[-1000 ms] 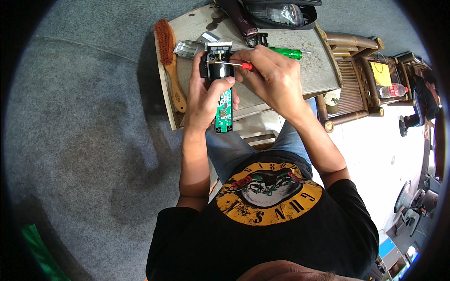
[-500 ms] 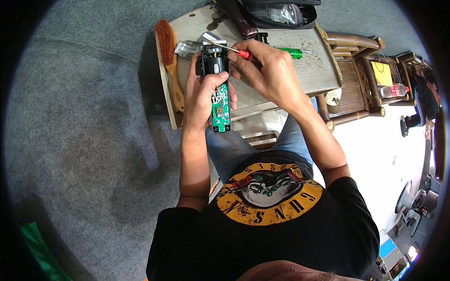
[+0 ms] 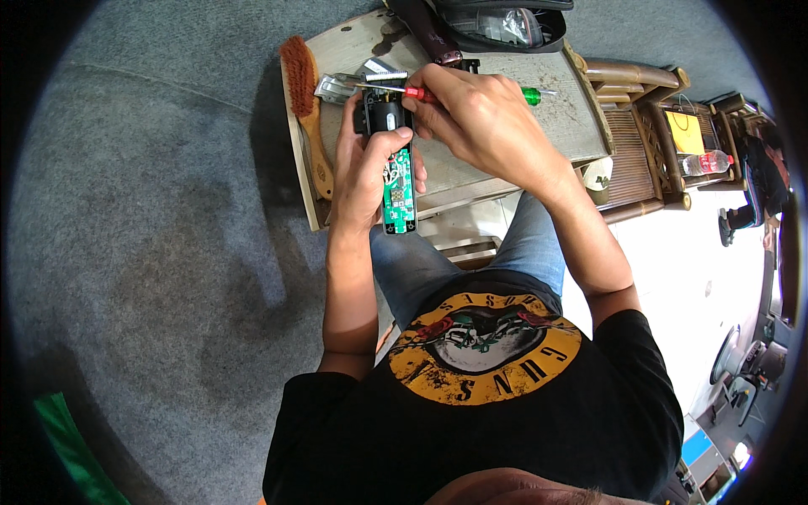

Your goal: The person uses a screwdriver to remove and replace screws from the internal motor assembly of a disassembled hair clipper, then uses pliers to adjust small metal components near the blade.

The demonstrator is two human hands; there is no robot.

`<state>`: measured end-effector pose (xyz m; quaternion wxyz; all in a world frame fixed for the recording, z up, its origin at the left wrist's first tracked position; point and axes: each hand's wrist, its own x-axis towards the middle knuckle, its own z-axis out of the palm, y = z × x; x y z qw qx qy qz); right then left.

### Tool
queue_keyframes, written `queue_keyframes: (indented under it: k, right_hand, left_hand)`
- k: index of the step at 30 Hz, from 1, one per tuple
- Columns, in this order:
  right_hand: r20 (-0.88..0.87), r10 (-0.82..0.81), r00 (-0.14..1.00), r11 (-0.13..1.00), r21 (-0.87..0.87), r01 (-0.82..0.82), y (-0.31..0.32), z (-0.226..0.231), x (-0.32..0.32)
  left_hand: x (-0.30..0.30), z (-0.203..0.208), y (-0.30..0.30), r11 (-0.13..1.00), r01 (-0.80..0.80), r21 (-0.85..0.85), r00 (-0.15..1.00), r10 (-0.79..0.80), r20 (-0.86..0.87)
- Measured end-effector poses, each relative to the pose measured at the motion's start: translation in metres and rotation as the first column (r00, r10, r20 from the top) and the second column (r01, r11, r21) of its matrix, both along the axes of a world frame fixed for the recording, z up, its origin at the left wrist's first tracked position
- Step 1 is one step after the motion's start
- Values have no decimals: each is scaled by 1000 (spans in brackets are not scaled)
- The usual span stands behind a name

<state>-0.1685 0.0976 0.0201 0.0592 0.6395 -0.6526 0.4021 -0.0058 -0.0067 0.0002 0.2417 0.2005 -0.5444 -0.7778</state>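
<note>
At the left of the worn table, a wooden brush with red-brown bristles lies with its handle pointing back toward the person. Next, a see-through and silver piece lies on the table, just past the left hand. That hand is curled snugly around a black hair clipper, with the thumb laid over the front and some fingertips peeking out on the other side. The clipper is right in front of the person, over the near edge of the table. Its long way runs out from the body, with the blade at the far end and a green circuit board showing bare at the near end. The left hand is the nearer one, since it has the clipper; from the right hand, the clipper is to the left. A thin red screwdriver goes sideways over the far end, almost straight across the clipper, and its tip points left. I can't tell if the tip touches anything. The right hand is closed in a pinch, with its thumb and finger on the red handle. Behind that hand, a green screwdriver pokes out to the right, and a black bag sits at the back.
</note>
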Motion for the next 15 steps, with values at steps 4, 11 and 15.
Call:
queue_keyframes:
  k: [4, 11, 15]
  right_hand:
    - [-72, 0, 997, 999, 35, 3, -2, 5, -2]
    - [63, 96, 993, 995, -20, -95, -9, 10, -7]
    - [350, 152, 925, 985, 26, -172, -14, 2, -10]
  left_hand:
    - [-1, 1, 0, 1000, -3, -25, 1000, 3, -18]
    - [2, 1, -3, 1000, 26, 15, 997, -25, -73]
    - [2, 1, -3, 999, 34, 14, 996, -32, -86]
